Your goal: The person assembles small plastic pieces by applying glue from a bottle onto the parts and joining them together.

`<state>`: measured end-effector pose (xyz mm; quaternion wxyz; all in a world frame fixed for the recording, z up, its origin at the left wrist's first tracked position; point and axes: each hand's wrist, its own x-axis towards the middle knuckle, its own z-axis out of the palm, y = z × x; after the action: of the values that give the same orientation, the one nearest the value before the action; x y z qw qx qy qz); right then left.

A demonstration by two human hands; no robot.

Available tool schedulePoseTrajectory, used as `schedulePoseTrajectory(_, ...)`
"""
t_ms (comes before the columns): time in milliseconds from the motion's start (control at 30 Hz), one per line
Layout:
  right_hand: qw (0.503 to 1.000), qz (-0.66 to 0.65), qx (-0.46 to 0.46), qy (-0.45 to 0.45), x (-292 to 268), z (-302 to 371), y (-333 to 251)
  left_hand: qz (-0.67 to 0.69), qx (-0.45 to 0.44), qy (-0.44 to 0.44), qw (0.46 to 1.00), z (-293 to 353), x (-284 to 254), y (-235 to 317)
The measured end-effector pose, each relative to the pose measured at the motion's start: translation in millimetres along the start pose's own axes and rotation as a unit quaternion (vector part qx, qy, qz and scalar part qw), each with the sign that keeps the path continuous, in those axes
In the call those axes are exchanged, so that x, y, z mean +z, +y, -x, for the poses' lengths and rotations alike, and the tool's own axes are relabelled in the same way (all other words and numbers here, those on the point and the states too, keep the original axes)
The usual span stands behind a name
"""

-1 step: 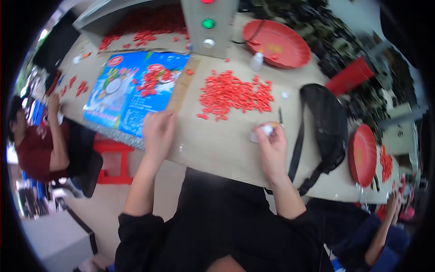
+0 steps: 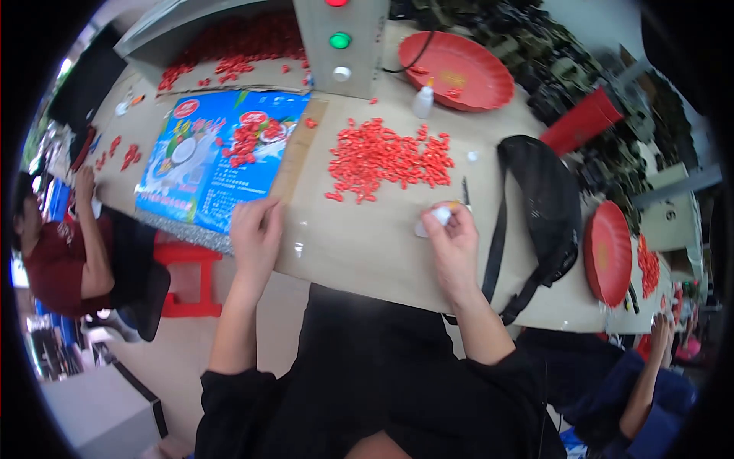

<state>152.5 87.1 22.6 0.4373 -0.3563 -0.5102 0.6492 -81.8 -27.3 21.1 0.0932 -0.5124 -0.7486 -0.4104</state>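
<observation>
My right hand (image 2: 456,241) is closed round a small white squeeze bottle (image 2: 436,219) with a yellowish tip, held low over the near part of the table. My left hand (image 2: 256,229) rests by the near edge of a blue printed cardboard sheet (image 2: 172,195). Its fingers are curled together, and whatever they may pinch is hidden. Beyond my hands, in the middle, lies a spread heap of small glossy red pieces (image 2: 386,157). A smaller cluster of red pieces (image 2: 245,143) sits on the blue sheet.
At the back stand a grey post with lights (image 2: 340,57), another white bottle (image 2: 423,102) and a red fluted tray (image 2: 489,76). A black waist bag (image 2: 539,199) and a thin dark tool (image 2: 466,191) lie at right. People sit at both sides, one in a maroon shirt (image 2: 61,256).
The whole view has shifted slightly, so the table things sit a little further left. My left hand has drawn slightly nearer to me; my right hand still holds the bottle.
</observation>
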Motion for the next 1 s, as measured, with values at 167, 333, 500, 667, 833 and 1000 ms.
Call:
schedulePoseTrajectory(167,0.999,0.031,-0.011,0.032,-5,-4,6,0.031,-0.004,-0.02,0.999,30,-5,8)
schedulePoseTrajectory(333,0.997,0.056,-0.012,0.052,-5,0,8,0.053,0.034,-0.004,0.998,48,5,22)
schedulePoseTrajectory(500,0.979,0.172,-0.095,0.045,-3,1,-12,0.127,0.073,-0.035,0.989,58,23,60)
schedulePoseTrajectory(667,0.92,0.335,-0.157,0.132,-31,-52,-50,0.152,0.128,-0.06,0.978,60,38,75)
schedulePoseTrajectory(833,0.939,0.267,-0.183,0.114,-46,-74,-57,0.125,0.097,-0.031,0.987,55,31,59)
schedulePoseTrajectory(1000,0.98,0.152,-0.116,0.052,-47,-42,-47,0.058,0.0,0.002,0.998,8,15,9)
